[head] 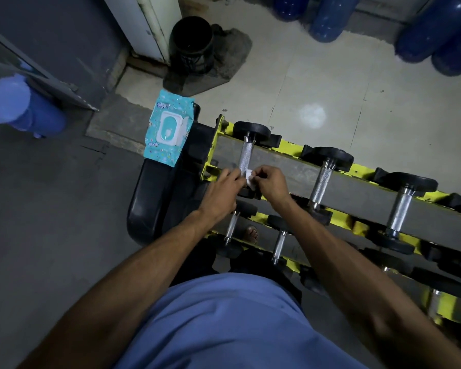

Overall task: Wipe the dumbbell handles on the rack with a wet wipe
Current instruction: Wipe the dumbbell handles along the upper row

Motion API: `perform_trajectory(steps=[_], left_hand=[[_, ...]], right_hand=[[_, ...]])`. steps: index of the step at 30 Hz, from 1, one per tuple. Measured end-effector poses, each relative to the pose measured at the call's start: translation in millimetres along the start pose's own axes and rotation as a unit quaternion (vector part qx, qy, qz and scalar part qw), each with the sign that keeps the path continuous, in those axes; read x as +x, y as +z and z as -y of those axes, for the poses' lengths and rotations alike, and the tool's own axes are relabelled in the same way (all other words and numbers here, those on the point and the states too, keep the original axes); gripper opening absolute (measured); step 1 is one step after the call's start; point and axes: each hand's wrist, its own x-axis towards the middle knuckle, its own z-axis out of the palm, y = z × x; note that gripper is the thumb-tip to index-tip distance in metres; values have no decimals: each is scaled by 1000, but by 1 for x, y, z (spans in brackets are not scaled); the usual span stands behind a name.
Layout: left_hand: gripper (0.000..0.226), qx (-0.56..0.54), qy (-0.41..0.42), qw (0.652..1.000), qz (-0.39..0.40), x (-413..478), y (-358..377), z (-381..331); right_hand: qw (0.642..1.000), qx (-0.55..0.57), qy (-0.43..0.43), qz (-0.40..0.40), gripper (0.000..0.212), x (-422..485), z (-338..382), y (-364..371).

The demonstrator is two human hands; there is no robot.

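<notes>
Pinches wipe (250, 180) with right hand (270, 183) at six-o'clock end of handle (245, 153); cannot tell grip of left hand (224, 189). Risks snagging wipe on knurled steel and tearing it.

1 wipe (250, 180), 1 wipe-pk (168, 129), 1 bin (192, 43)

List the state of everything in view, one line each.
wet wipe: bunched, pressed on the leftmost dumbbell handle.
right hand: pinches the wet wipe.
left hand: fingers at that handle; grip unclear.
other dumbbells: racked, untouched.
wipe pack: lying flat on the black bench, lid looks closed.
black bin: upright.
</notes>
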Motion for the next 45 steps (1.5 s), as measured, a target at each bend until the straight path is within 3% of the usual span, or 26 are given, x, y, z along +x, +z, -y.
perform_trajectory(steps=[4,9,13,16,21,23,25,28,32,34,36,38,41,43,45], left_hand=[[48,-59,21,998,-7,0,9,11],[49,-103,4,995,-7,-2,13,16],[55,-63,-14,997,-35,-15,13,3],[64,-26,29,998,-50,-36,19,-3],[80,43,44,998,22,-65,34,7],[87,63,48,996,43,-67,35,11],[88,72,52,994,57,-66,34,10],[85,77,44,994,65,-64,31,5],[83,79,44,993,70,-63,27,3],[83,89,48,992,69,-62,25,1],[81,97,45,992,73,-62,25,-2],[77,98,42,991,76,-60,24,-4],[75,102,42,990,84,-59,21,-6],[70,103,40,991,82,-58,20,-8],[66,96,35,992,79,-55,20,-10]], right_hand=[[999,-22,24,-25,14,-3,-3,4],[993,-114,25,11,9,-4,4,10],[988,-136,49,57,8,1,16,7],[993,-93,73,16,16,4,17,10],[994,-85,70,17,1,-2,5,12],[996,-77,39,1,8,-5,2,11],[990,-127,-49,-26,12,-12,3,14],[933,-275,-232,-21,15,-13,9,13],[757,-479,-443,45,10,10,28,4],[658,-581,-473,73,11,20,40,10],[587,-673,-428,139,20,24,59,19],[562,-726,-331,218,26,27,79,29],[560,-741,-225,294,24,34,95,42],[570,-728,-225,308,24,37,98,40],[593,-692,-297,284,21,35,96,27]])
